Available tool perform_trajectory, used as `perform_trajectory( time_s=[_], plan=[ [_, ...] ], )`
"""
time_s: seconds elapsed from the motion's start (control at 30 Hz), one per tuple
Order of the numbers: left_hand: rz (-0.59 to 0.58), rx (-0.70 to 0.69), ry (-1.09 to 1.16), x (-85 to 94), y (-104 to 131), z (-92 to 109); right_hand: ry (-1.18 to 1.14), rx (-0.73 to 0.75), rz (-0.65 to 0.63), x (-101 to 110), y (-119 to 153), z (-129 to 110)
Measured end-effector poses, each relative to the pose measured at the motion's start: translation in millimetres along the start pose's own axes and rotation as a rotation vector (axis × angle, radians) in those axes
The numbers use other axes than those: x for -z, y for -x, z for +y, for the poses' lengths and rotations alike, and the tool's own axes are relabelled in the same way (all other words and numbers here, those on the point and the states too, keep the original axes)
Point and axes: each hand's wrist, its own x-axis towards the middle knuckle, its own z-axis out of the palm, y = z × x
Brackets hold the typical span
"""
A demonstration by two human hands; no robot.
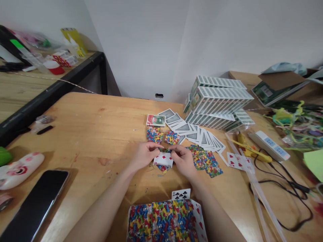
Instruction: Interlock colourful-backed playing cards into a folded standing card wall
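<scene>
The diamond card (163,161) is mid-way across the counter (101,134), pinched by the left hand (145,155) and right hand (183,160), which cover its corners, so can't tell its number. Colourful box (161,216) gets cut off at the bottom. Fanned cards (192,131) sprawl behind, stacked cartons (219,101) blocking some wall (141,43).

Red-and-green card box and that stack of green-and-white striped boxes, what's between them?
In the head view, overlapping playing cards with grey patterned backs lie spread on the table between the card box and the striped boxes.
</scene>
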Motion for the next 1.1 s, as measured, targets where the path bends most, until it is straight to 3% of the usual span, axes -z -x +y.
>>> perform_trajectory(
  time_s=[0.27, 0.4, 0.57, 0.7, 0.83, 1.03, 1.1],
  plan=[
    [0.008, -0.02, -0.005, 2.1, 1.6, 0.8, -0.031, -0.028, 0.019, 2.0, -2.2, 4.2],
    [0.063, -0.075, -0.006, -0.6, 3.0, 0.5, -0.216, -0.073, -0.008, 6.2, -3.7, -2.0],
    [0.165, -0.137, 0.055, -8.7, 5.6, 3.6, -0.625, -0.223, -0.117, 7.4, -4.4, -6.4],
    [0.182, -0.197, 0.131, -16.0, 7.3, 5.4, -0.727, -0.292, -0.281, 1.1, -0.4, -6.8],
    [0.204, -0.256, -0.016, -18.4, 8.0, -0.4, -0.758, -0.308, -0.399, -4.5, 3.3, -7.1],
    [0.058, -0.487, -0.255, -16.0, 13.5, -0.8, -0.827, -0.389, -0.324, -1.8, -0.6, -3.1],
    [0.061, -0.566, -0.323, -16.4, 14.3, 0.2, -0.858, -0.411, -0.3, -0.8, -1.9, -2.5]
  ],
)
